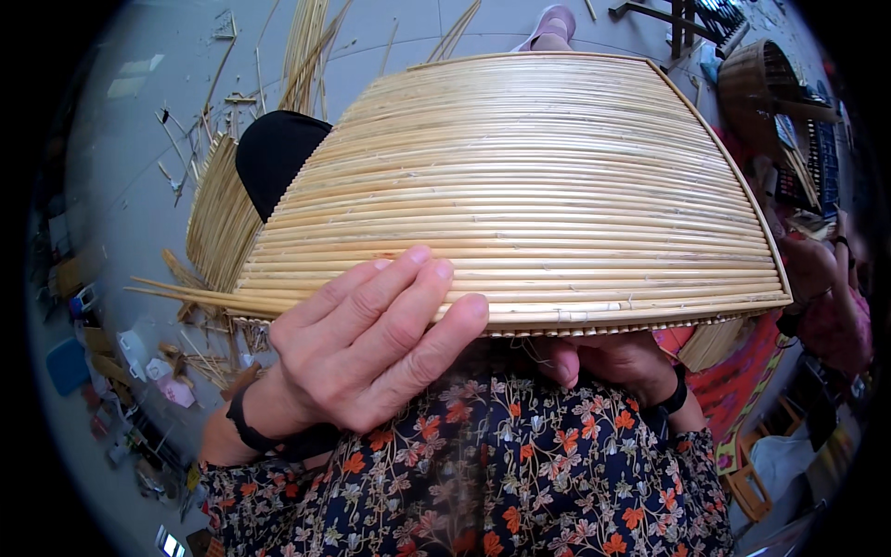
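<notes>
A large panel of pale, thin reed stalks [520,204], laid side by side in rows, slopes across the view in front of me. My left hand [371,339] rests on its near edge, fingers stretched out flat over the stalks. A few loose stalk ends [200,295] stick out to the left from beneath this hand. Below the near edge, my right hand [617,362] is partly hidden by the panel. Its visible fingers are curled, and a fine thread or wire shows beside them; what they hold is unclear.
Another reed panel [218,209] and a black rounded object [278,158] are at the left. Long stalks [311,56] and scraps litter the floor. A wooden tub [756,88] stands at the far right. Beyond the panel is a foot in a pink shoe [549,26]. Another person's arm [821,269] shows at right.
</notes>
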Tool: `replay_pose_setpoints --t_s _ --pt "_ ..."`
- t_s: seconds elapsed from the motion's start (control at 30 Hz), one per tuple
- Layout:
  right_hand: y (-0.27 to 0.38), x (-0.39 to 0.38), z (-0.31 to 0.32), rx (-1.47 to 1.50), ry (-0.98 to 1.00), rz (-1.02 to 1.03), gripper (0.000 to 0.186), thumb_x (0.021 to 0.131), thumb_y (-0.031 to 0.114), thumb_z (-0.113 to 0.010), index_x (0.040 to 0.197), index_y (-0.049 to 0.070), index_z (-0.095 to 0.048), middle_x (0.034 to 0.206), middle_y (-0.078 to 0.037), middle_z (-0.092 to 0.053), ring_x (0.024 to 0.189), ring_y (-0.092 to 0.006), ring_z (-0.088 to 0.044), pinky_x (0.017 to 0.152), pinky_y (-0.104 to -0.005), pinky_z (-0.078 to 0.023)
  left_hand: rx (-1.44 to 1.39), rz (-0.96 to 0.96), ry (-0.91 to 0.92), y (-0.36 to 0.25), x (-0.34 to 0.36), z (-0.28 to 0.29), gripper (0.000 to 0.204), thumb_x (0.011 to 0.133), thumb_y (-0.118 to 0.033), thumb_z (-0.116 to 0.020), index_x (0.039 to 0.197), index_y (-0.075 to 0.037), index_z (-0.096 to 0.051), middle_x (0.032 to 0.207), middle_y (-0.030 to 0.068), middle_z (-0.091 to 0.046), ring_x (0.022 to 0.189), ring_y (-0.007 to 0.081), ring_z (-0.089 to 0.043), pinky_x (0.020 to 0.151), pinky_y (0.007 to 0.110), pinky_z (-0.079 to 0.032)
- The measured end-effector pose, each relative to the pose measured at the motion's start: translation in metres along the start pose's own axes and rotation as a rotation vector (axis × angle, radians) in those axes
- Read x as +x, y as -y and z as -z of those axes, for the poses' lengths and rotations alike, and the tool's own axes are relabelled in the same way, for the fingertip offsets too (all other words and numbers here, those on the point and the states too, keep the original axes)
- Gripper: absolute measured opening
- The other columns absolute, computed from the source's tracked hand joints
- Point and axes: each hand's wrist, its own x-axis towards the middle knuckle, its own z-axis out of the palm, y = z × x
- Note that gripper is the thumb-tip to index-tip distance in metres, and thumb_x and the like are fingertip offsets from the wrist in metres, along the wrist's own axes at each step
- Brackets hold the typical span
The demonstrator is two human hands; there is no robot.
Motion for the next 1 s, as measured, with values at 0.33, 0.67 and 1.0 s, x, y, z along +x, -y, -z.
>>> replay_pose_setpoints --t_s 0.33,0.67,1.0 --pt "0.008 0.011 -0.012 0.163 -0.026 -0.074 0.043 0.109 0.04 -0.061 0.12 -0.001 -0.068 0.081 -0.007 -0.067 0.075 -0.0154 -0.062 0.072 -0.03 -0.051 0.016 -0.003 -0.082 0.002 0.001 -0.007 0.029 0.086 -0.011 -0.078 0.113 -0.002 -0.078 0.108 0.0175 -0.078 0.103 0.033 -0.079 0.083 0.04 -0.065" --pt "-0.01 0.0 -0.017 0.129 -0.325 0.161 0.034 0.103 0.018 -0.065 0.131 0.0 -0.061 0.074 -0.006 -0.059 0.061 -0.0129 -0.052 0.055 -0.0284 -0.043 0.073 -0.032 -0.137 -0.008 0.006 -0.013 0.034 0.082 -0.009 -0.075 0.115 -0.001 -0.078 0.105 0.0153 -0.077 0.097 0.0303 -0.078 0.082 0.038 -0.064" --pt "0.008 0.002 -0.006 0.176 -0.635 0.466 0.032 0.097 0.025 -0.076 0.12 0.006 -0.063 0.087 -0.001 -0.063 0.07 -0.0092 -0.056 0.061 -0.0271 -0.046 0.14 -0.12 -0.079 -0.003 0.057 -0.057 0.042 0.087 -0.011 -0.068 0.127 0.003 -0.073 0.111 0.0182 -0.074 0.099 0.0312 -0.076 0.084 0.04 -0.062"
